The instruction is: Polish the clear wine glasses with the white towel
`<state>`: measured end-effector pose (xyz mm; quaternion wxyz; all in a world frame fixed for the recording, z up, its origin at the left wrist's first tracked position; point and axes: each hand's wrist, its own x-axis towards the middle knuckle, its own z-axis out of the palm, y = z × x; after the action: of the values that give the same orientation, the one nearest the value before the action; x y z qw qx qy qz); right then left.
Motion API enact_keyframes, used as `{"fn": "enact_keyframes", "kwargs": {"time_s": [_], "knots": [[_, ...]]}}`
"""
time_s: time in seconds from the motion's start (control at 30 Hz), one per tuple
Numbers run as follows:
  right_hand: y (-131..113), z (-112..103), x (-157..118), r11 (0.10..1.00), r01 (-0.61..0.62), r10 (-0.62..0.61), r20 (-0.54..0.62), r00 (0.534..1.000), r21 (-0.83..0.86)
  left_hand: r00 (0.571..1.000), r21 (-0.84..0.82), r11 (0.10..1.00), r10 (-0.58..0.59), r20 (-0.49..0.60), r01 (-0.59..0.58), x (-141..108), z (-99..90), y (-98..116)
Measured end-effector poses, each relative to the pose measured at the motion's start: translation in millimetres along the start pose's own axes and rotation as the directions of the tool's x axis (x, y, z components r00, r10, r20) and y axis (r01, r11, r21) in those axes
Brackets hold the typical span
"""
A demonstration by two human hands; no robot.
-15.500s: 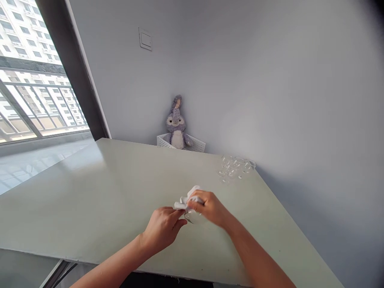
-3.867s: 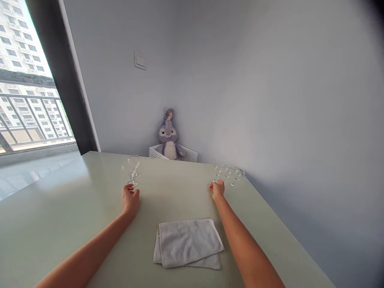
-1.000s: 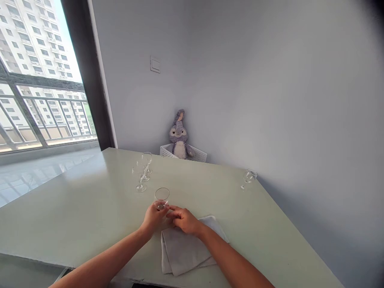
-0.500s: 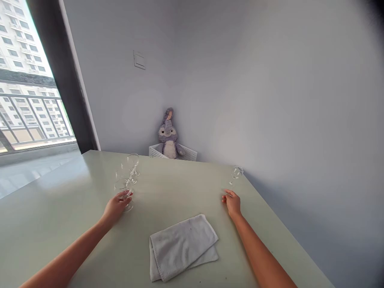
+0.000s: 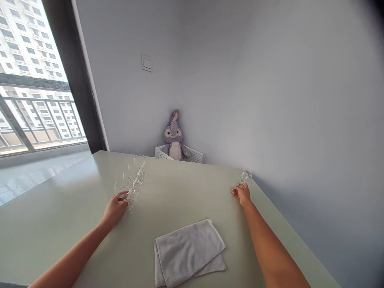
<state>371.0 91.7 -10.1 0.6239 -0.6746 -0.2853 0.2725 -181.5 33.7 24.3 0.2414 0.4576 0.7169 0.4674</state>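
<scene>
- Left hand (image 5: 114, 209): fingers (image 5: 121, 196) curl around the bowl of a clear stemmed wine glass (image 5: 123, 187), which stands upright, mouth up, on the pale green surface (image 5: 180, 196).
- Right hand (image 5: 242, 194): fingers (image 5: 240, 186) are closed at the base of a small clear stemmed glass (image 5: 246, 176), upright near the surface's far right edge; whether they grip it is hard to tell.
- Two more clear stemmed glasses (image 5: 139, 164) stand upright just behind the left hand's glass.
- A folded grey-white towel (image 5: 189, 254) lies between the forearms.
- A purple plush rabbit (image 5: 173, 136) sits in a white perforated basket (image 5: 192, 155) at the far edge.

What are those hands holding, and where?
The left hand holds a stemmed glass by its bowl; the right hand holds another glass low down, stem or foot unclear.
</scene>
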Motion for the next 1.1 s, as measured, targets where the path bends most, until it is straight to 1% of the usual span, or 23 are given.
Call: {"fn": "enact_keyframes", "kwargs": {"time_s": [0.07, 0.13, 0.17, 0.2, 0.27, 0.37, 0.4, 0.47, 0.53, 0.6, 0.67, 0.7, 0.73, 0.77, 0.83, 0.87, 0.9, 0.93, 0.97, 1.0, 1.03, 1.1], "knots": [[1, 5, -3, 1.000, 0.011, -0.011, 0.025, 1.000, -0.011, 0.989, -0.047, 0.998, -0.036, -0.146, 0.029, -11, -1.9, -2], [2, 11, -12, 0.999, 0.030, -0.028, 0.063, 0.998, -0.026, 0.960, -0.113, 0.993, -0.058, -0.274, 0.028, -24, -2.6, -4], [2, 14, -17, 0.999, 0.040, -0.037, 0.089, 0.995, -0.032, 0.955, -0.140, 0.990, -0.054, -0.292, 0.013, -31, -2.1, -4], [2, 18, -24, 0.998, 0.051, -0.046, 0.119, 0.992, -0.035, 0.961, -0.167, 0.986, -0.037, -0.275, -0.010, -37, -1.0, -3], [0, 28, -41, 0.997, 0.068, -0.060, 0.186, 0.981, -0.034, 0.981, -0.231, 0.970, 0.024, -0.193, -0.069, -49, 3.7, 2], [-3, 48, -71, 0.997, 0.077, -0.067, 0.303, 0.951, -0.019, 0.989, -0.303, 0.942, 0.129, -0.072, -0.145, -64, 16.9, 15], [-5, 56, -82, 0.997, 0.076, -0.067, 0.343, 0.937, -0.013, 0.988, -0.312, 0.938, 0.153, -0.018, -0.151, -69, 22.7, 20], [-8, 72, -105, 0.998, 0.069, -0.063, 0.421, 0.905, 0.000, 0.980, -0.313, 0.941, 0.168, 0.109, -0.126, -79, 36.1, 28], [-12, 88, -129, 0.998, 0.061, -0.062, 0.520, 0.852, 0.020, 0.961, -0.317, 0.943, 0.173, 0.218, -0.098, -90, 51.0, 35], [-16, 102, -150, 0.997, 0.057, -0.071, 0.636, 0.768, 0.043, 0.935, -0.335, 0.937, 0.205, 0.289, -0.102, -99, 65.9, 41], [-20, 112, -169, 0.997, 0.051, -0.081, 0.728, 0.681, 0.063, 0.917, -0.359, 0.925, 0.247, 0.314, -0.126, -105, 79.4, 46], [-22, 115, -176, 0.997, 0.045, -0.075, 0.752, 0.655, 0.061, 0.919, -0.366, 0.921, 0.252, 0.303, -0.132, -106, 85.4, 49], [-25, 116, -183, 0.998, 0.040, -0.061, 0.762, 0.645, 0.046, 0.931, -0.367, 0.921, 0.242, 0.275, -0.131, -105, 90.8, 52], [-27, 116, -188, 0.999, 0.041, -0.043, 0.755, 0.654, 0.021, 0.946, -0.364, 0.923, 0.220, 0.237, -0.123, -102, 95.8, 55], [-31, 113, -197, 0.996, 0.082, -0.025, 0.695, 0.718, -0.048, 0.968, -0.338, 0.938, 0.153, 0.199, -0.079, -93, 105.3, 60], [-34, 109, -201, 0.989, 0.123, -0.040, 0.657, 0.753, -0.082, 0.970, -0.318, 0.947, 0.124, 0.211, -0.052, -87, 110.2, 63], [-36, 104, -207, 0.978, 0.177, -0.071, 0.632, 0.772, -0.107, 0.965, -0.297, 0.954, 0.104, 0.242, -0.029, -81, 115.6, 65], [-39, 99, -213, 0.964, 0.236, -0.111, 0.628, 0.770, -0.120, 0.956, -0.280, 0.960, 0.093, 0.279, -0.011, -74, 121.4, 67], [-42, 93, -221, 0.948, 0.294, -0.147, 0.648, 0.748, -0.125, 0.946, -0.267, 0.964, 0.084, 0.313, 0.002, -68, 127.7, 69], [-45, 86, -230, 0.927, 0.352, -0.174, 0.686, 0.706, -0.126, 0.938, -0.261, 0.965, 0.078, 0.336, 0.013, -62, 134.3, 70], [-49, 79, -240, 0.902, 0.413, -0.196, 0.734, 0.650, -0.126, 0.934, -0.260, 0.965, 0.073, 0.351, 0.022, -56, 140.8, 71], [-55, 65, -262, 0.822, 0.554, -0.218, 0.826, 0.520, -0.131, 0.930, -0.264, 0.963, 0.051, 0.365, 0.050, -46, 152.3, 71]]}}
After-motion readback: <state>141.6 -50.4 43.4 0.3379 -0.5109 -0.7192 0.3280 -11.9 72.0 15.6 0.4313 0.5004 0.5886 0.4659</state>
